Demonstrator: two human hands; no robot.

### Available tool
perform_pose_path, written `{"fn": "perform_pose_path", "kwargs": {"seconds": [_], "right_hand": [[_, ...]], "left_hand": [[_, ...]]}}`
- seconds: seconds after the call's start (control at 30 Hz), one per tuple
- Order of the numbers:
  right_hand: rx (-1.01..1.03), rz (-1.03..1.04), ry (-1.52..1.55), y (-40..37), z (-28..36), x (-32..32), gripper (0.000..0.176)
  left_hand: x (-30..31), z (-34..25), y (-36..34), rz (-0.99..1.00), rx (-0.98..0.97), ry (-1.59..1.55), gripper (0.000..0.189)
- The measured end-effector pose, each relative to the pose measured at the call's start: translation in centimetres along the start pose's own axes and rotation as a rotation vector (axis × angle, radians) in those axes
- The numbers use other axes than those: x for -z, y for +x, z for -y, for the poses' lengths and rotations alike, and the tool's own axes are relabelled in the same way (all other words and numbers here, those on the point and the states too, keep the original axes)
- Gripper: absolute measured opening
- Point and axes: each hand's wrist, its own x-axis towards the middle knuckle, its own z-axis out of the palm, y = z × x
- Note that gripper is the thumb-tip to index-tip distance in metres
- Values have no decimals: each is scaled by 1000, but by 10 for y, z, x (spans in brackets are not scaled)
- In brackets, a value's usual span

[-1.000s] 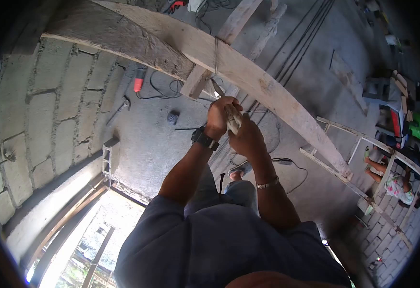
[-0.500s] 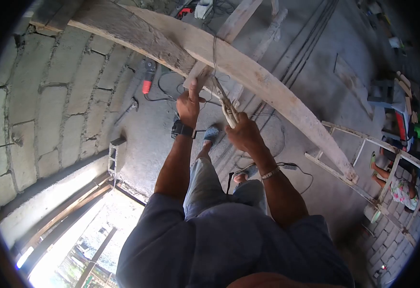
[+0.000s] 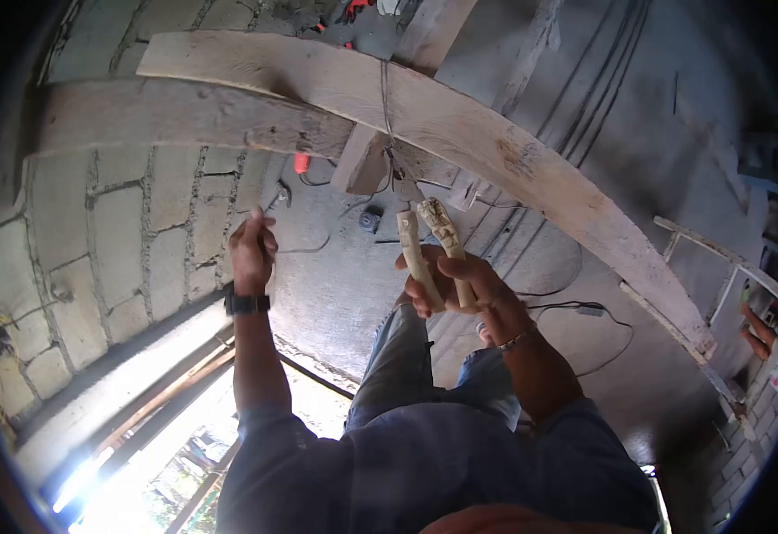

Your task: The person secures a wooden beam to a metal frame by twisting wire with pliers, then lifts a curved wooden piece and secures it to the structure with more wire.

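My right hand [image 3: 460,283] is wrapped round the cream, worn handles of a pair of pliers [image 3: 443,222]. The handles stand apart, and the metal jaws point up at a thin wire [image 3: 384,98] looped round a long wooden beam [image 3: 513,165]. Whether the jaws grip the wire is too small to tell. My left hand [image 3: 253,249] is held out to the left, away from the pliers, in front of the block wall. Its fingers are curled together with one pointing up; anything between them cannot be made out. Beside the jaws is a short wooden piece [image 3: 359,158].
A second board [image 3: 184,116] runs left under the beam, along the block wall [image 3: 122,222]. Red-ended tool [image 3: 302,164], black cords [image 3: 616,313] and a dark round object [image 3: 369,221] lie on the concrete floor. To the right stands a wooden frame [image 3: 718,267], with a person's limb behind it.
My left hand has left the wood near the wire and moved left and down. The pliers' handles have spread apart in my right hand. The view has shifted.
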Motion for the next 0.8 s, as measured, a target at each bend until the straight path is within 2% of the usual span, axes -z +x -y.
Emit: {"fn": "perform_pose_path", "kwargs": {"seconds": [0.03,0.07,0.1,0.13,0.17,0.23,0.3,0.33,0.4,0.5,0.57,0.6,0.67,0.73,0.8], "right_hand": [[9,9,16,5,-5,5,64],[31,158,138,12,-9,10,66],[53,306,258,18,-14,13,68],[101,356,290,24,-23,16,72],[104,365,299,30,-30,15,72],[204,543,565,40,-45,13,72],[225,564,579,43,-50,13,71],[226,570,581,43,-50,13,72],[228,573,582,40,-48,15,73],[222,524,495,34,-39,25,78],[180,496,415,31,-34,30,84],[217,551,390,34,-35,32,85],[195,532,375,28,-32,34,84],[176,511,358,22,-24,33,82],[83,455,246,14,-17,31,76]], "left_hand": [[-9,-4,-14,-31,-96,300,45],[-16,-4,-25,-63,-196,598,40],[-20,0,-32,79,-211,505,26],[-42,-1,-42,87,-263,537,23],[-72,-7,-54,95,-316,568,23],[-113,-18,-62,147,-501,548,30],[-146,-41,-64,196,-649,842,37],[-157,-45,-58,197,-649,850,37],[-176,-51,-46,324,-1006,1047,38],[-194,-59,-46,404,-943,1098,39],[-197,-58,-46,347,-941,1202,36],[-200,-55,-46,313,-919,1195,32],[-202,-45,-42,290,-901,1185,29],[-204,-37,-35,318,-1001,1076,23],[-206,-35,-31,330,-1006,1104,22]]}}
